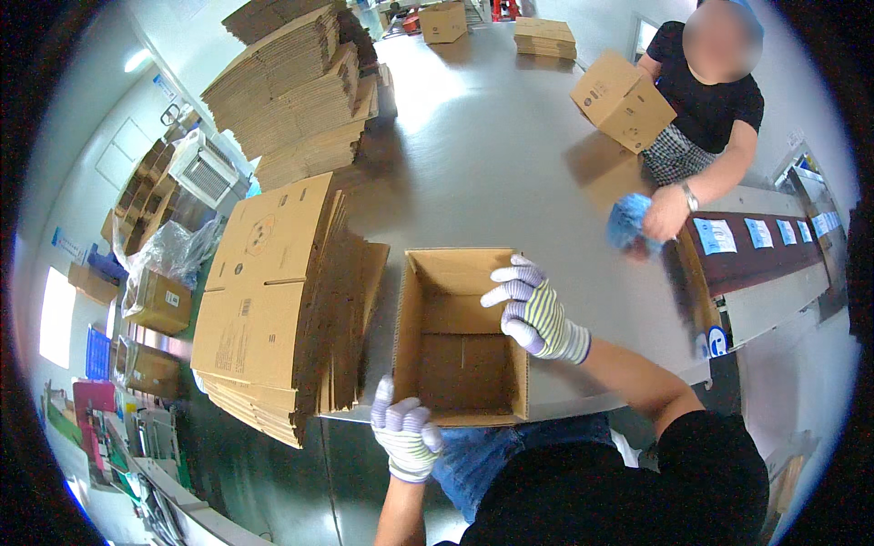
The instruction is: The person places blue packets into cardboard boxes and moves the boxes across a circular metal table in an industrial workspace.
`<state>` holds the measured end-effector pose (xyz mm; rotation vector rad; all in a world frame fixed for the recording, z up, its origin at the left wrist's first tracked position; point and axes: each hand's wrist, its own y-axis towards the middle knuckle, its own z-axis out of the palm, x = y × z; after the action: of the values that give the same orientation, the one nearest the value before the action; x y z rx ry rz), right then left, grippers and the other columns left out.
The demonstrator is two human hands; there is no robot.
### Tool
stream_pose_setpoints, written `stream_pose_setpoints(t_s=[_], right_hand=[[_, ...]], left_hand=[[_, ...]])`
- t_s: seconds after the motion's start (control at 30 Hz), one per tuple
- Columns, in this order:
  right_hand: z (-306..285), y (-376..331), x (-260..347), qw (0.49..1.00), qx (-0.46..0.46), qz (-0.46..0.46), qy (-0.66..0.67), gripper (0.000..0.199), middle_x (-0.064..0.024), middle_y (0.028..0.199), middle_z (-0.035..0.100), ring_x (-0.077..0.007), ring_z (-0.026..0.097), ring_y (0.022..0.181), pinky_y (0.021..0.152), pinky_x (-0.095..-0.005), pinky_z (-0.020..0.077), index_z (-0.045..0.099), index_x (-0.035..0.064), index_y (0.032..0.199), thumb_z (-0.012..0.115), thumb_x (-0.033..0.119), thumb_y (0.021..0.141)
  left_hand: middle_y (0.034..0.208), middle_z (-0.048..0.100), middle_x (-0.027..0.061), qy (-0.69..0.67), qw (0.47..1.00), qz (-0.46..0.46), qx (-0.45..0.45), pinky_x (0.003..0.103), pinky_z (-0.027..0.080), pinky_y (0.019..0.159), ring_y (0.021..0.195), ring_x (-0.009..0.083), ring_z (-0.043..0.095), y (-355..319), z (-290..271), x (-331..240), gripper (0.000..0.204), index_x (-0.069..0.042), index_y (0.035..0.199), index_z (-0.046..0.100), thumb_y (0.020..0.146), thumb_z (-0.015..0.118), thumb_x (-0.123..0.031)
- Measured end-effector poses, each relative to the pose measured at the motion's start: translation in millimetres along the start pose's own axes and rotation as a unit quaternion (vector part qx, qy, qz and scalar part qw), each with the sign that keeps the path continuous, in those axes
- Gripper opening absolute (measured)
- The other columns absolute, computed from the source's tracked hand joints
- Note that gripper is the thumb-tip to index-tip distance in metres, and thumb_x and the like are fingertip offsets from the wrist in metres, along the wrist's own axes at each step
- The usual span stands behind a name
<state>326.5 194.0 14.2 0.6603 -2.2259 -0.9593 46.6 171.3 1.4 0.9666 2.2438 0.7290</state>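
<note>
In front of me an open cardboard box (519, 400) stands at the near edge of the metal table, with its closed bottom flaps showing inside. My left hand (407, 439), in a white and purple knit glove with yellow-green stripes, is at the box's near left corner. Its fingers are apart, and whether they touch the wall I cannot tell. Over the box's right wall reaches my right hand (541, 314), gloved alike. Its fingers are stretched out above the opening and grip nothing.
Flat folded cartons (259, 273) lean in a stack left of the box, and a taller carton pile (291, 91) rises behind. At the right a co-worker holds a box (624, 100) and a blue bundle (630, 223), beside a dark conveyor (737, 259) carrying blue-white packets.
</note>
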Motion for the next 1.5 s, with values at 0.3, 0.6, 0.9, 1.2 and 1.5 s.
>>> stream_pose_setpoints(t_s=[0.3, 0.6, 0.9, 1.2, 1.5], right_hand=[[36.2, 7.4, -1.5, 0.992, -0.097, 0.070, 0.049, 0.021, 0.0016, 0.083, 0.067, -0.0210, 0.057, 0.100, 0.108, -0.0475, 0.0308, 0.051, 0.0140, 0.051, 0.052, 0.014, 0.072], [24.2, 4.8, -0.8, 0.996, -0.066, 0.054, 0.025, 0.021, 0.0009, 0.081, 0.066, -0.0220, 0.058, 0.096, 0.107, -0.0482, 0.0321, 0.050, 0.0149, 0.054, 0.054, 0.016, 0.074], [34.3, 2.6, -1.1, 0.993, -0.090, 0.068, 0.044, 0.021, 0.0022, 0.081, 0.064, -0.0208, 0.056, 0.098, 0.108, -0.0478, 0.0313, 0.051, 0.0164, 0.054, 0.052, 0.016, 0.075], [29.8, -0.2, -2.4, 0.993, -0.084, 0.076, 0.043, 0.024, 0.0014, 0.084, 0.064, -0.0225, 0.055, 0.102, 0.106, -0.0463, 0.0306, 0.053, 0.0158, 0.057, 0.048, 0.019, 0.081], [33.0, 1.7, -2.3, 0.995, -0.068, 0.060, 0.033, 0.022, -0.0003, 0.085, 0.065, -0.0257, 0.056, 0.101, 0.096, -0.0411, 0.0378, 0.052, 0.0145, 0.058, 0.052, 0.021, 0.079]], left_hand=[[0.086, 0.052, 0.0117, 0.012, 0.989, -0.080, -0.125, 0.049, 0.035, 0.098, 0.116, 0.0375, 0.047, 0.1, 20.2, -2.0, 0.043, -0.009, 0.071, 0.046, 0.098, 0.027, -0.036], [0.092, 0.054, 0.0129, -0.009, 0.987, -0.079, -0.142, 0.050, 0.035, 0.096, 0.115, 0.0386, 0.047, -1.2, 21.5, -6.6, 0.036, -0.010, 0.076, 0.048, 0.096, 0.032, -0.035], [0.091, 0.053, 0.0127, -0.031, 0.981, -0.094, -0.166, 0.050, 0.039, 0.093, 0.109, 0.0395, 0.051, -5.4, 21.5, -9.5, 0.038, -0.009, 0.076, 0.048, 0.097, 0.034, -0.038], [0.090, 0.053, 0.0114, -0.032, 0.982, -0.083, -0.169, 0.050, 0.042, 0.089, 0.109, 0.0407, 0.051, -1.9, 22.6, -8.2, 0.034, -0.011, 0.078, 0.052, 0.095, 0.037, -0.037], [0.095, 0.051, 0.0132, -0.030, 0.985, -0.067, -0.159, 0.053, 0.037, 0.095, 0.113, 0.0395, 0.049, -6.7, 22.1, -5.0, 0.034, -0.009, 0.081, 0.048, 0.097, 0.031, -0.032]])
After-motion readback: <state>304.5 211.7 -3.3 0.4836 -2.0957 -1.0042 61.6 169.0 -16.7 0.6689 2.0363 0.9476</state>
